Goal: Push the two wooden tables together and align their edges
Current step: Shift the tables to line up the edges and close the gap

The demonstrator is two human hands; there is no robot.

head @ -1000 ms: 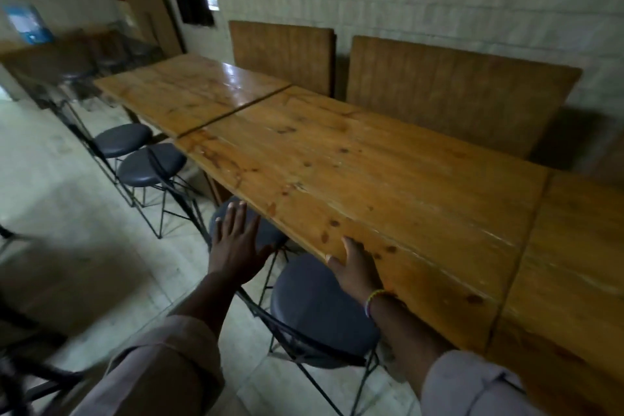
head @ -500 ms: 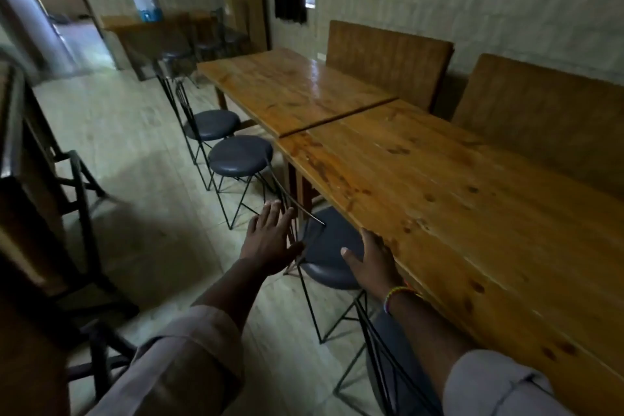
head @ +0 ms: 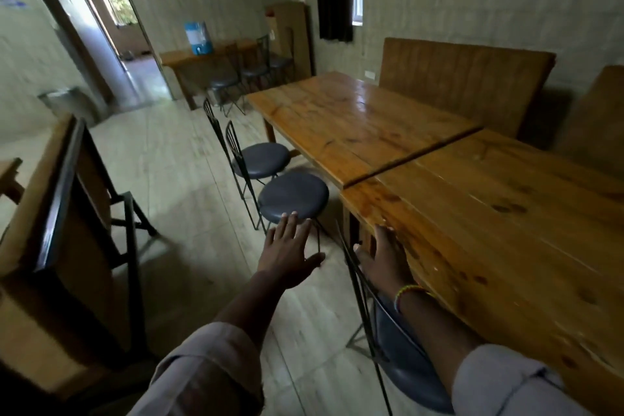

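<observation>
The right hand (head: 385, 262) lays its fingers (head: 383, 236) flat along the front edge of the near worktop (head: 499, 230), close to its corner. The left hand (head: 287, 257) hangs free with fingers spread, holding nothing, above a stool (head: 293, 196). The far worktop (head: 354, 121) meets the near one at a dark seam, its front edge set slightly back.

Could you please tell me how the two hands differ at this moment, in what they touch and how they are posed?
The right hand rests against the long edge of the near wooden table, fingers laid along it, and wears a beaded bracelet. The left hand touches nothing: it hangs free over the floor with fingers spread, near a round stool, its wrist bare. Both are open, palms down, reaching forward from light sleeves.
</observation>
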